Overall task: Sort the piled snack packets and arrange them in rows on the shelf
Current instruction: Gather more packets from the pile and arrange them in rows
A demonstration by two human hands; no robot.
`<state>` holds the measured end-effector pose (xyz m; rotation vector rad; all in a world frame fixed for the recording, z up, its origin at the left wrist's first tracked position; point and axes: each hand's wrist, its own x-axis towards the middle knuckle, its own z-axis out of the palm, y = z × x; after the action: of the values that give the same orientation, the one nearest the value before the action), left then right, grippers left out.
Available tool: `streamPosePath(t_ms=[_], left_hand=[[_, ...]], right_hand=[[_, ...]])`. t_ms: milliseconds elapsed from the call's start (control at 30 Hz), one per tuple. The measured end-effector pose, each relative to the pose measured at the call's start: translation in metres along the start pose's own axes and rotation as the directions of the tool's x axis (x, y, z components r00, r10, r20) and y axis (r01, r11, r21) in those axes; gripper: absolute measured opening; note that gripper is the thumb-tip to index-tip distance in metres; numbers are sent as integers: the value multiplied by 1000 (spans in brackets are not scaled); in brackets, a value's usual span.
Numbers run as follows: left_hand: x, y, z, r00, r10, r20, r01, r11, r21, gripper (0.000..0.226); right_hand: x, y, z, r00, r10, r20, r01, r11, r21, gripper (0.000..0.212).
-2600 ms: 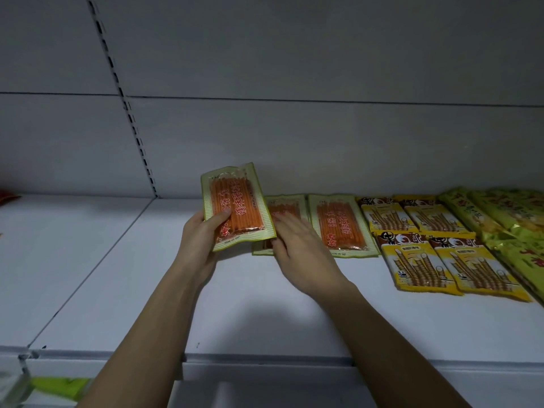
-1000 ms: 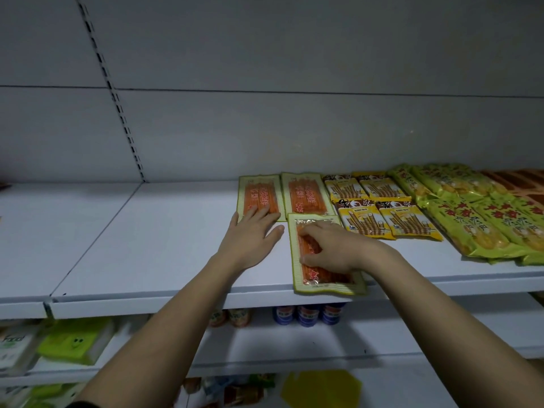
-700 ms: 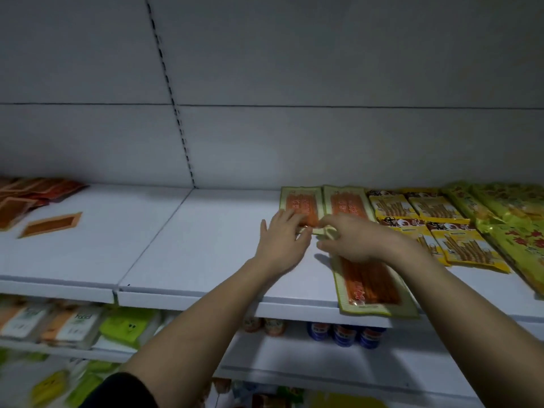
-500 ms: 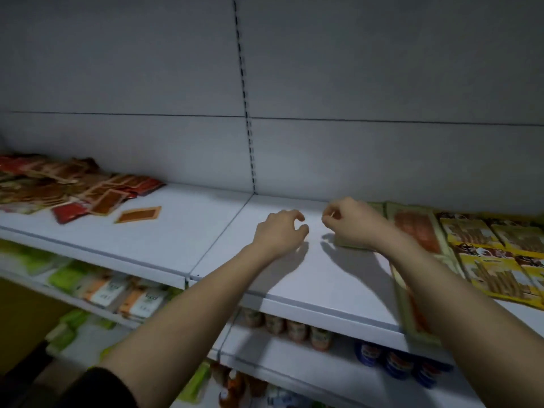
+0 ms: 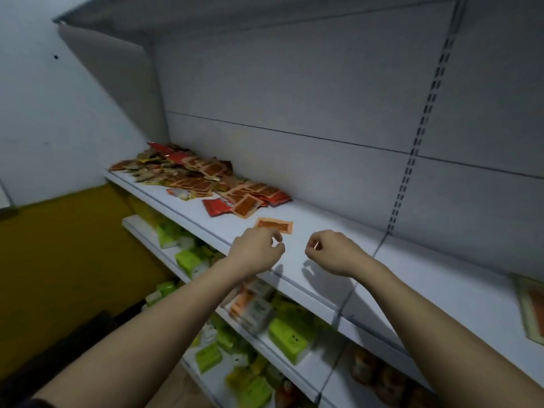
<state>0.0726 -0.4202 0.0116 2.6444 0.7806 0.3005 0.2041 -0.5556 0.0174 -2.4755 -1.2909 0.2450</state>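
My left hand (image 5: 255, 251) and right hand (image 5: 332, 252) hover loosely curled and empty above the shelf (image 5: 321, 275), a lone orange packet (image 5: 274, 224) at twelve o'clock, the pile (image 5: 200, 179) at ten.

Shelf (image 5: 323, 248): one pile of snack packets (image 5: 200, 179), too many and overlapping to count. One lone orange packet (image 5: 274, 224). One green-edged packet (image 5: 532, 307), cut off. Two hands.

White shelf (image 5: 329, 231) carries piled snack packets (image 5: 200, 179), one loose packet (image 5: 274, 224).
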Motion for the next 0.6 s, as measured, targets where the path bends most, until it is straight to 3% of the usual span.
streamPosePath(t_ms=[133, 300, 433, 600], left_hand=[[2, -85, -31, 1000, -11, -18, 12, 1000, 28, 34], [5, -178, -53, 998, -53, -25, 53, 998, -19, 29], [24, -222, -63, 997, -63, -53, 60, 997, -48, 28], [80, -249, -56, 996, -62, -63, 56, 995, -87, 28]], right_hand=[[65, -61, 46, 1000, 3, 25, -1, 997, -78, 39], [119, -91, 89, 979, 200, 29, -192, 964, -185, 55], [151, -92, 110, 974, 225, 3, -222, 963, -153, 56], [203, -99, 115, 997, 79, -22, -80, 995, -63, 40]])
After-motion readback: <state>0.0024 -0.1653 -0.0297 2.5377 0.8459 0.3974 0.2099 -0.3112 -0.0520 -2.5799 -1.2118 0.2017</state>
